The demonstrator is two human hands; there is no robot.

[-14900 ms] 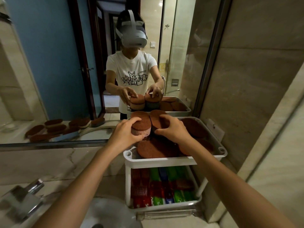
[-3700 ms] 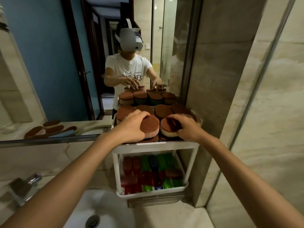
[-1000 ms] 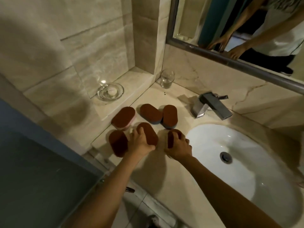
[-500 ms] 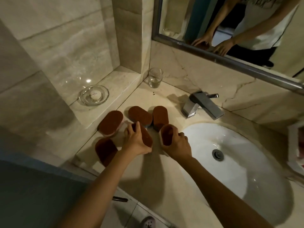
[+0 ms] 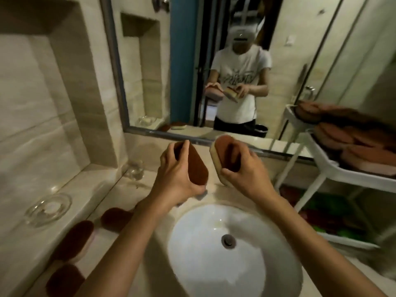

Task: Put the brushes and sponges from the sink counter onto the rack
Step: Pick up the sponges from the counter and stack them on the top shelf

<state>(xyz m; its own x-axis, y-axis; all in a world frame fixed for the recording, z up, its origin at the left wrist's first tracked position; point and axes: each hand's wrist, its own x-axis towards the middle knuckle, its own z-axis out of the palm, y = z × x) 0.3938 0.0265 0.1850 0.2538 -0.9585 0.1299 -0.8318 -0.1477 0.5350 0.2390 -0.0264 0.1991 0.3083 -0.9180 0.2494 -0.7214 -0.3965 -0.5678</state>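
My left hand (image 5: 174, 175) grips an oval brown-topped sponge (image 5: 197, 166), held up above the back of the sink. My right hand (image 5: 244, 170) grips a second brown sponge (image 5: 222, 152) with a pale base, tilted on edge. Three more brown sponges lie on the counter at the lower left: one (image 5: 116, 218) nearest the basin, one (image 5: 74, 241) beside it, one (image 5: 65, 279) at the front edge. The white rack (image 5: 351, 172) stands at the right, its top tray piled with several brown sponges (image 5: 362, 140).
The white basin (image 5: 214, 254) fills the lower middle. A drinking glass (image 5: 135, 169) stands at the back of the counter and a glass soap dish (image 5: 48, 209) on the left ledge. The mirror (image 5: 214, 61) runs behind. The rack's lower shelf holds coloured brushes (image 5: 317, 211).
Both hands have lifted a sponge each off the counter and carried them up and rightward over the sink. My view has swung right, bringing the rack into sight.
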